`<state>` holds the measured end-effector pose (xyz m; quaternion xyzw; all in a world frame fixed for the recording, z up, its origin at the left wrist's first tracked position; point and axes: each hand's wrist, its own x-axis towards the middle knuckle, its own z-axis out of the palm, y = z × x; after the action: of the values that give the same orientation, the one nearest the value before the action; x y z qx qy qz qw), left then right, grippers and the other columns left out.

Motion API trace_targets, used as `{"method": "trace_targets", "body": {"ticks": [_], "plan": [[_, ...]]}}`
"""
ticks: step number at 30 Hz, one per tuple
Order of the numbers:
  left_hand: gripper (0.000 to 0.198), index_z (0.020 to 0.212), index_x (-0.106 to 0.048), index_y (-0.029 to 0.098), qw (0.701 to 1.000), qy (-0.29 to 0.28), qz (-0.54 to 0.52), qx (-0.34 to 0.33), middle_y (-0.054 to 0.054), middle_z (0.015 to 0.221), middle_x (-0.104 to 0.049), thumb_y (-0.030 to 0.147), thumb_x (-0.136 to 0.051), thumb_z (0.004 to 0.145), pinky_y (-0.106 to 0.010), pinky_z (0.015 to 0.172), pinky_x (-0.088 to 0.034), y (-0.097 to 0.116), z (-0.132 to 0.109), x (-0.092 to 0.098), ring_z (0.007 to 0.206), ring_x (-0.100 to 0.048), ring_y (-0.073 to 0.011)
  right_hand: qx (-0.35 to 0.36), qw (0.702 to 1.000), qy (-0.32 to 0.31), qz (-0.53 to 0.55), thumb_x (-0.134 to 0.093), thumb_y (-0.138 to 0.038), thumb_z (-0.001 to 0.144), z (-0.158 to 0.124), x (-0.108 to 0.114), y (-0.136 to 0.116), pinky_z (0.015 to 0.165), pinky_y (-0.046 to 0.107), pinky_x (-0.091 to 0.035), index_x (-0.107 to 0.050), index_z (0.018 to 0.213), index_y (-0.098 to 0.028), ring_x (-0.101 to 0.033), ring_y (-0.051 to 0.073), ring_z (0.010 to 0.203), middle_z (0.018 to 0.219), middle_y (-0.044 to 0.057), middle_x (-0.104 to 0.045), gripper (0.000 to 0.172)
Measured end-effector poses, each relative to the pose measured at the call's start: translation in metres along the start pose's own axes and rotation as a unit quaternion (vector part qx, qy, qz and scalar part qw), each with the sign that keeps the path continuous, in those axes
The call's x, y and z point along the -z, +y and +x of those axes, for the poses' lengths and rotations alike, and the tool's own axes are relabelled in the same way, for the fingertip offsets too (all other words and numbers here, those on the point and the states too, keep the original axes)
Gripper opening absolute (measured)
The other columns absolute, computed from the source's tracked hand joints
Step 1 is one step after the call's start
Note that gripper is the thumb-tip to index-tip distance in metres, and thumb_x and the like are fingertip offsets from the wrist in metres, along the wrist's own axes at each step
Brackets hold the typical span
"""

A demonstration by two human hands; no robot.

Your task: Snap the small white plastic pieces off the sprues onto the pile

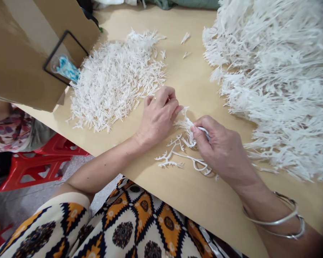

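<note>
My right hand (220,148) is closed round white branched plastic stems, with a white loop showing at its fingers. A feathery white plastic sprig (187,124) sticks out from its thumb toward the left. At the sprig's upper end, my left hand (160,116) pinches the tip between thumb and fingers. Below the hands, a bare white branched stem (174,152) lies on the table, its curved end running under my right hand. Just beyond my left hand is a heap of small white plastic sprigs (118,79).
A large pile of long white fronds (280,82) covers the right of the table (188,87). At left stands a cardboard box (29,46), with a black wire frame and a clear cup (66,68) beside it. Red stools (40,161) and a seated person are at lower left.
</note>
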<state>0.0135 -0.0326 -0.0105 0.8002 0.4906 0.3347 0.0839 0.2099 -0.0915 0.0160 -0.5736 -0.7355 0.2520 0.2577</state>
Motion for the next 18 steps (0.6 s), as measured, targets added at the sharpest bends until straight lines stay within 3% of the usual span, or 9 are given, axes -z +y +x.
{"method": "trace_targets", "body": {"ticks": [11,18], "plan": [[0.029,0.082,-0.062,0.022,0.997,0.031,0.077,-0.008,-0.007,0.114,-0.066,0.031,-0.049,0.107,-0.046,0.098,-0.033,-0.001,-0.001,-0.015,0.101,-0.053,-0.0217,-0.018,0.999,-0.038,-0.017,-0.053,-0.036,0.1,0.002,0.005,0.001,0.062,0.033,-0.029,-0.053,0.083,-0.025,-0.044,0.017,0.055,0.058,-0.002,-0.048,0.02],[0.029,0.083,-0.064,0.02,0.994,0.007,0.108,0.001,-0.008,0.114,-0.065,0.028,-0.05,0.107,-0.043,0.094,-0.03,0.001,-0.002,-0.016,0.103,-0.052,-0.0223,-0.021,0.998,-0.06,0.009,-0.053,-0.033,0.099,0.004,0.012,-0.001,0.06,0.033,-0.027,-0.054,0.081,-0.025,-0.041,0.016,0.052,0.055,-0.004,-0.043,0.019]]}}
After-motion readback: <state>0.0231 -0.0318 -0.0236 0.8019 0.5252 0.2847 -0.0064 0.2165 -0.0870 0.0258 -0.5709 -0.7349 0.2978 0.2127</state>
